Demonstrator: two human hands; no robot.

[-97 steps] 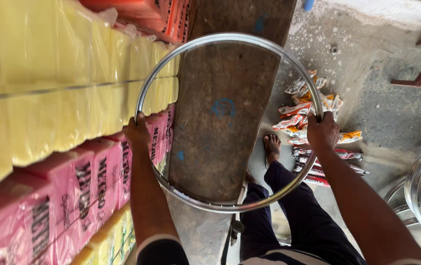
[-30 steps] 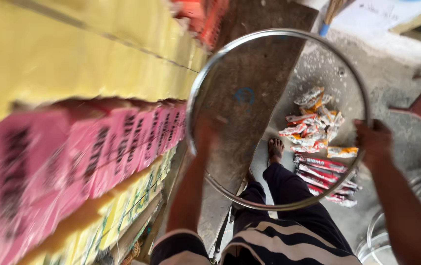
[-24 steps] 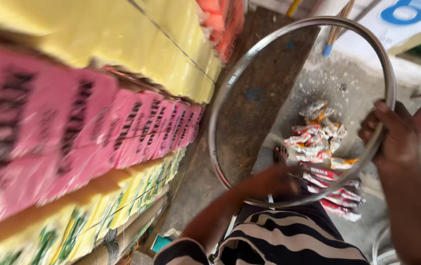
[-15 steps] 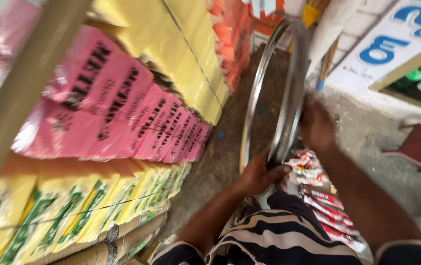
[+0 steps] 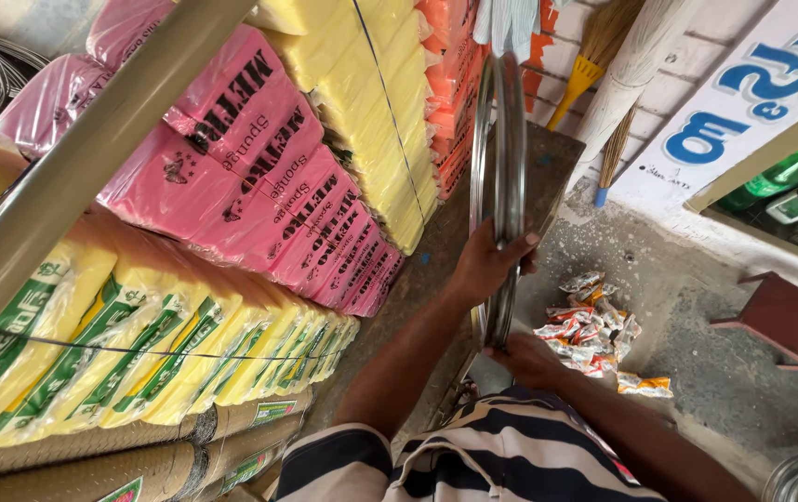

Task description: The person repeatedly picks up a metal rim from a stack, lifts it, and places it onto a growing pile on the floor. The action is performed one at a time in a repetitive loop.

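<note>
1. The rim (image 5: 501,177), a shiny metal hoop, stands on edge, seen nearly edge-on, upright just right of the pink packs (image 5: 259,177).
2. The left hand (image 5: 490,263) grips the rim at its lower part, fingers curled around the metal and thumb across the near side.
3. The right hand (image 5: 525,356) is at the rim's bottom, just below the left hand; its fingers touch the lowest arc, but whether they close around it cannot be told.
4. Left of the rim, stacked packs fill the shelf: pink ones, yellow packs (image 5: 362,102) above them, and green-and-yellow packs (image 5: 139,353) lower down.
5. Behind the rim lies a wooden board (image 5: 548,172).
6. Right of the rim, brooms (image 5: 622,84) lean on the brick wall.
7. Below and right of the rim, small wrappers (image 5: 594,325) lie scattered on the concrete floor (image 5: 697,372).
8. Further right of the rim stands a red stool (image 5: 780,321).
9. Under the rim shows the person's striped shirt (image 5: 492,455).
</note>
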